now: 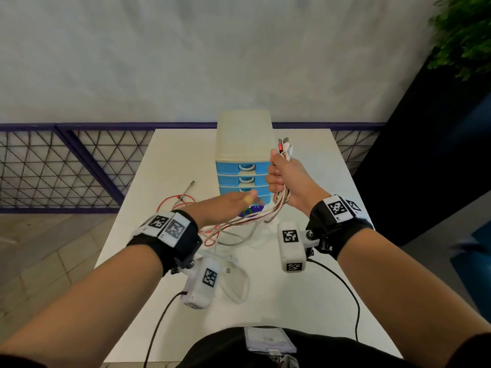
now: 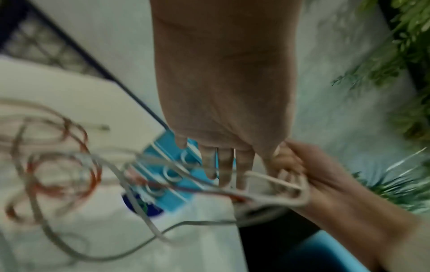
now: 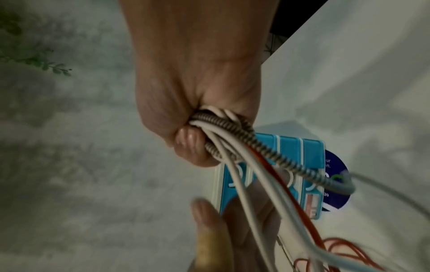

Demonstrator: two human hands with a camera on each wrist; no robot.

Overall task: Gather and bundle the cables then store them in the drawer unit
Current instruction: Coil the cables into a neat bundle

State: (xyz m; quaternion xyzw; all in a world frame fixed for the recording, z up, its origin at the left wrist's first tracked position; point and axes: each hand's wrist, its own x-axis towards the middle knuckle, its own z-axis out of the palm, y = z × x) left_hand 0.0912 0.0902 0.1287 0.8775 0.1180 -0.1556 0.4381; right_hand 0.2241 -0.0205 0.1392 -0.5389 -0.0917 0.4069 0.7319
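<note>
right hand (image 3: 193, 103) — grips cables (image 3: 235, 139) | ends trail to table (image 1: 305, 301)

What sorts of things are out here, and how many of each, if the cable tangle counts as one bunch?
Drawer unit: 1
Hands: 2, left hand open, right hand gripping the bunch
Wrist cameras: 2
Cable bunch: 1, strands too tangled to count
Table: 1
Total: 7
</note>
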